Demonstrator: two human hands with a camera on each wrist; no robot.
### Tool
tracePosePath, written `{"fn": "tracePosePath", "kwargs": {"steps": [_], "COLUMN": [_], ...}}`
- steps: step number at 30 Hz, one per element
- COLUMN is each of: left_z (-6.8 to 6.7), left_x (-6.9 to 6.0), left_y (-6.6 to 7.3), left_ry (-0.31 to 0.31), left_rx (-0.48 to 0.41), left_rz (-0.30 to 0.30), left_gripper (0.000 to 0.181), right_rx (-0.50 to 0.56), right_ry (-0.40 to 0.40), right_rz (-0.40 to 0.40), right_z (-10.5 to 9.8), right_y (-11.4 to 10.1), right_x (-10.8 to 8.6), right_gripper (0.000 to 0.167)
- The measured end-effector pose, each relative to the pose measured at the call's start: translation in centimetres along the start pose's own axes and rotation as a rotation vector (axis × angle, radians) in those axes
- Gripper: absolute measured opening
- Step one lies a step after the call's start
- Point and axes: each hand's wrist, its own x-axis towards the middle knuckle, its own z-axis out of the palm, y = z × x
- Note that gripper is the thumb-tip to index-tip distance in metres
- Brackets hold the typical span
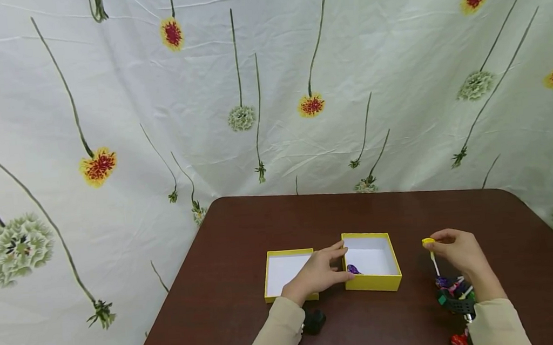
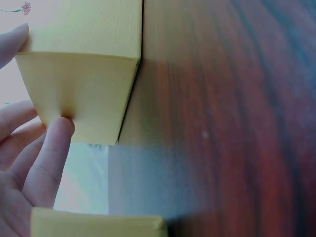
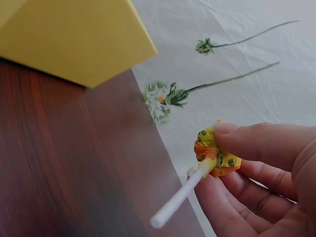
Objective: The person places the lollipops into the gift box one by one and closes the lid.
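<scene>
A yellow open box [image 1: 374, 283] with a white inside stands in the middle of the table, holding a purple-wrapped lollipop [image 1: 353, 269] near its left wall. My left hand [image 1: 319, 271] holds the box's left side, thumb by the front corner and fingers at the wall and rim; one fingertip [image 2: 61, 126] presses the outside in the left wrist view. Right of the box, my right hand [image 1: 460, 253] pinches a yellow-wrapped lollipop [image 3: 207, 153] by its head between thumb and fingers, above the table. Its white stick [image 3: 180, 197] points downward.
The shallow yellow lid [image 1: 289, 266], white inside, lies left of the box, partly behind my left hand. Several wrapped lollipops [image 1: 442, 283] lie under my right wrist, a red one [image 1: 459, 341] nearer me. A flower-printed cloth [image 1: 270, 86] hangs behind the brown table [image 1: 270, 216].
</scene>
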Motion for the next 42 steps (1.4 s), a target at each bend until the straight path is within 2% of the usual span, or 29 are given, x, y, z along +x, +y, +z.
{"fn": "tracePosePath", "kwargs": {"steps": [16,24,36,42], "left_z": [0.1,0.1,0.0,0.0], "left_x": [-0.1,-0.1,0.0,0.2], "left_y": [0.0,-0.1,-0.1,0.0], "left_ry": [0.0,-0.003,0.003,0.004], "left_rx": [0.0,0.003,0.002,0.0], "left_rz": [-0.002,-0.002,0.001,-0.002], "left_gripper": [0.071,0.07,0.07,0.072], "right_rx": [0.009,0.032,0.057,0.035], "right_ry": [-0.014,-0.025,-0.078,-0.113], "right_rz": [-0.078,-0.108,-0.235,-0.274], "right_z": [1.3,2.7,4.6,5.3], "right_y": [-2.6,-3.4,-4.7,-5.6], "right_x": [-0.4,-0.3,0.0,0.0], "right_gripper": [0.035,0.028,0.028,0.025]}}
